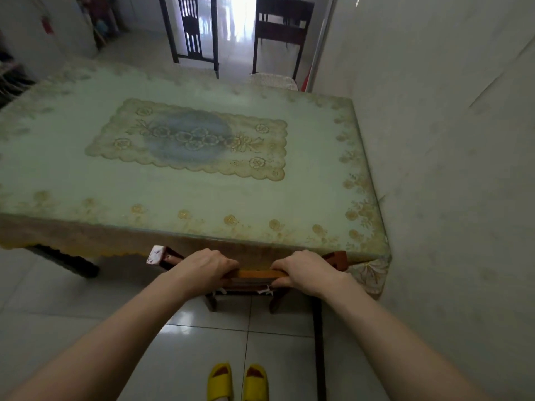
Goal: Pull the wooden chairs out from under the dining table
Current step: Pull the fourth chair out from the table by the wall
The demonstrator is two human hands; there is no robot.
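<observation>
A wooden chair (254, 274) is tucked under the near edge of the dining table (86, 180), which wears a pale green cloth with gold flowers. Only the chair's top rail, its two back posts and its rear legs show; the seat is hidden under the table. My left hand (202, 267) grips the left part of the top rail, fingers curled over it. My right hand (304, 270) grips the right part of the same rail. A second dark wooden chair (194, 33) stands on the floor beyond the table's far side.
A white wall (448, 169) runs close along the table's right side. Another dark chair or small table (283, 27) stands at the far right by a bright doorway. A cushioned seat (273, 81) peeks above the far edge. My yellow slippers (237, 382) are on the tiled floor.
</observation>
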